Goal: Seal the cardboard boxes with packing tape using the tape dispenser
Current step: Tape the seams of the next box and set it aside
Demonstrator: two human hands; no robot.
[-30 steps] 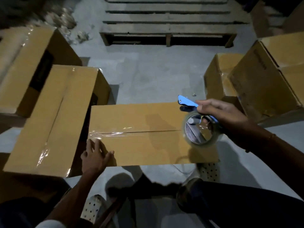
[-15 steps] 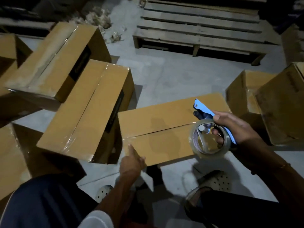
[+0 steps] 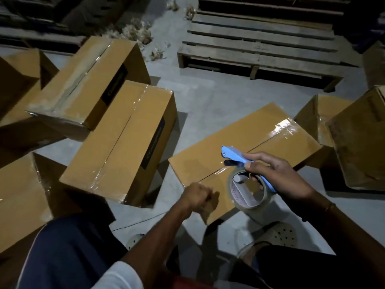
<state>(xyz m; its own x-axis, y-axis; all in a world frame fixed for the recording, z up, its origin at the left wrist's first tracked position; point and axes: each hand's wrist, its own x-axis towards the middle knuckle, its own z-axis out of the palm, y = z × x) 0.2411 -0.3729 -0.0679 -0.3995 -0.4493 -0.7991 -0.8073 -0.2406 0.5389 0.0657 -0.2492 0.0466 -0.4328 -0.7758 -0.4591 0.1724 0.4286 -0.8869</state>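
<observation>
One box (image 3: 239,151) is mid-seal: the dispenser (image 3: 248,178) is grasped in the right hand (image 3: 279,180), the left hand (image 3: 198,198) is clenched at its near edge. Next, tape must be drawn along the seam.

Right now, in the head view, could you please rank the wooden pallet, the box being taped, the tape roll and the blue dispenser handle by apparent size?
1. Wooden pallet, though it lies farthest.
2. Box being taped, fairly close behind it.
3. Tape roll.
4. Blue dispenser handle, partly hidden by the right hand.

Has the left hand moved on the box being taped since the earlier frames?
Yes. The left hand left the box's seam end for its near corner, now curled.
</observation>
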